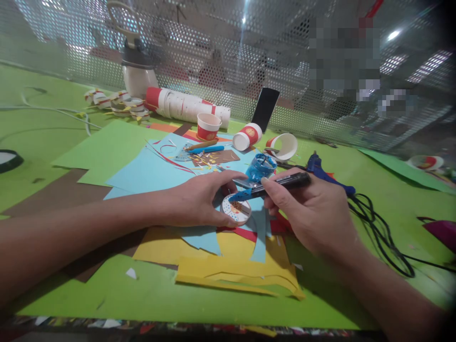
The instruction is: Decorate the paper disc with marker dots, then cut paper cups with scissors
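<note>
My left hand (pixel 199 197) grips a small round white disc (pixel 243 216) by its edge, thumb at the front and fingers behind. Coloured dots and a patch of orange stripes decorate the disc's face. In my right hand (pixel 313 206) is a black marker (pixel 290 181), its front end coated in blue. That blue end reaches over the disc; whether it touches the surface I cannot tell. Just behind the marker stands a small jar smeared with blue paint (pixel 261 167). Sheets of light blue paper (pixel 142 171) and yellow paper (pixel 160 244) lie under and around my hands.
Paper cups (pixel 208 127) and a long stack of cups (pixel 188 108) stand behind the paper, near a bottle (pixel 138 71) and an upright phone (pixel 265 108). A blue glue gun (pixel 315 164) trails a black cable (pixel 377 228) at the right. A perforated metal screen (pixel 228 61) closes the back.
</note>
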The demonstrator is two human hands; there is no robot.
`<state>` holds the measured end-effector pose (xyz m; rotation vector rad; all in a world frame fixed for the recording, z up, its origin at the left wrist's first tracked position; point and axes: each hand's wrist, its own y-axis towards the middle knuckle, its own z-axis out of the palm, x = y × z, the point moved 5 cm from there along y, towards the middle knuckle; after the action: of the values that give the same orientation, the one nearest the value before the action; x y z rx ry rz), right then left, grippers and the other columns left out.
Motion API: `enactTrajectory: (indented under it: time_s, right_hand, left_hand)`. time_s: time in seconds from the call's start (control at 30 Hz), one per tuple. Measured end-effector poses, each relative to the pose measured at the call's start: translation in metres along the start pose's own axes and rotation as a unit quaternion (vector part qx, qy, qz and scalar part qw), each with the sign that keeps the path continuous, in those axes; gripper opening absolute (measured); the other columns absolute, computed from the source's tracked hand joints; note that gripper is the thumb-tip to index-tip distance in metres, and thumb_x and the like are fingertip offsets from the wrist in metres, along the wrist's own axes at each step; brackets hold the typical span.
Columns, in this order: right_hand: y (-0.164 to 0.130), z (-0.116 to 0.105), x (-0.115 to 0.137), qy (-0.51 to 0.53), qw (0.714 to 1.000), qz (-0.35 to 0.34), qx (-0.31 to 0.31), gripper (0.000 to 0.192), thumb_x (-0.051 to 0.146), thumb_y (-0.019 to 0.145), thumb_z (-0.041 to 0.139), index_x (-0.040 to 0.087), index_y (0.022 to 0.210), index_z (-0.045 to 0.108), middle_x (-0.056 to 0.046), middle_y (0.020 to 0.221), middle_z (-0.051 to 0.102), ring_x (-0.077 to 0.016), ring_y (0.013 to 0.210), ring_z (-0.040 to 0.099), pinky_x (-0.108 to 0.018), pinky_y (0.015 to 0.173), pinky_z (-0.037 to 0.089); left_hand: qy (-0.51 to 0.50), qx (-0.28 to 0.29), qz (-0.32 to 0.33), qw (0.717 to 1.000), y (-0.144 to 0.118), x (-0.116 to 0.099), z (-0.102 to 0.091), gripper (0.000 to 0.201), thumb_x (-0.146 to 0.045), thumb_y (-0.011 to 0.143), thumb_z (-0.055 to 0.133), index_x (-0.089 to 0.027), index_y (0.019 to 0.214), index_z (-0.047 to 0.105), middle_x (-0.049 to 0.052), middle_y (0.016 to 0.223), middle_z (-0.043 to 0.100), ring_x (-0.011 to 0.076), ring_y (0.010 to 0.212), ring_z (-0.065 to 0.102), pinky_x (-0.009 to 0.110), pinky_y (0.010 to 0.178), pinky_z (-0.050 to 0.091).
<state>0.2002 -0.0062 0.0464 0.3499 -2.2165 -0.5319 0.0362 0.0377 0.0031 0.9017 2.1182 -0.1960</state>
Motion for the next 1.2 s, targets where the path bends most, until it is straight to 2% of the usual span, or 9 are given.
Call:
enactTrajectory:
  time_s: [0.3, 0.5, 0.73, 0.93, 1.2]
  right_hand:
    - [0.001, 0.003, -0.006, 0.013, 0.999, 0.033, 0.001, 0.031, 0.042, 0.084, 0.064, 0.017, 0.066, 0.062, 0.001, 0.052, 0.062, -0.0111, 0.04, 0.057, -0.021, 0.037, 0.046]
    - [-0.001, 0.004, -0.003, 0.056, 0.998, 0.038, 0.003, 0.025, 0.038, 0.084, 0.066, 0.018, 0.07, 0.064, 0.002, 0.053, 0.063, -0.0113, 0.042, 0.059, -0.021, 0.039, 0.051]
    - [-0.001, -0.009, 0.004, 0.039, 0.997, 0.011, -0.062, 0.019, 0.031, 0.085, 0.065, 0.018, 0.071, 0.066, 0.002, 0.056, 0.067, -0.0095, 0.05, 0.064, -0.016, 0.049, 0.054]
    - [-0.001, -0.006, 0.004, 0.008, 0.999, -0.003, -0.044, 0.018, 0.031, 0.085, 0.065, 0.019, 0.071, 0.065, 0.004, 0.054, 0.066, -0.0083, 0.043, 0.06, -0.016, 0.043, 0.05]
    - [-0.002, -0.004, -0.002, 0.02, 0.999, 0.017, -0.033, 0.017, 0.033, 0.084, 0.066, 0.02, 0.072, 0.064, 0.003, 0.053, 0.066, -0.0132, 0.046, 0.065, -0.02, 0.039, 0.052]
  left_hand:
    - [-0.002, 0.002, -0.008, 1.0, 0.0, 0.0, 0.0, 0.078, -0.041, 0.069, 0.077, -0.02, 0.137, 0.045, 0.005, 0.103, 0.064, 0.0193, 0.084, 0.06, 0.029, 0.072, 0.047]
    - [-0.013, 0.003, -0.01, 1.0, 0.0, 0.002, 0.001, 0.08, -0.038, 0.068, 0.078, -0.018, 0.137, 0.045, 0.005, 0.102, 0.063, 0.0202, 0.088, 0.061, 0.031, 0.077, 0.048]
    - [0.007, 0.007, -0.028, 1.0, 0.0, 0.002, 0.0, 0.082, -0.036, 0.066, 0.08, -0.019, 0.138, 0.045, 0.005, 0.103, 0.063, 0.0203, 0.088, 0.059, 0.03, 0.078, 0.047]
    - [0.0, 0.005, -0.028, 1.0, 0.0, 0.002, 0.0, 0.083, -0.038, 0.065, 0.08, -0.019, 0.138, 0.045, 0.005, 0.103, 0.063, 0.02, 0.086, 0.06, 0.031, 0.077, 0.048]
    - [0.003, 0.005, -0.027, 1.0, -0.001, 0.001, -0.001, 0.082, -0.038, 0.065, 0.078, -0.021, 0.138, 0.044, 0.004, 0.101, 0.064, 0.0193, 0.084, 0.06, 0.03, 0.075, 0.048]
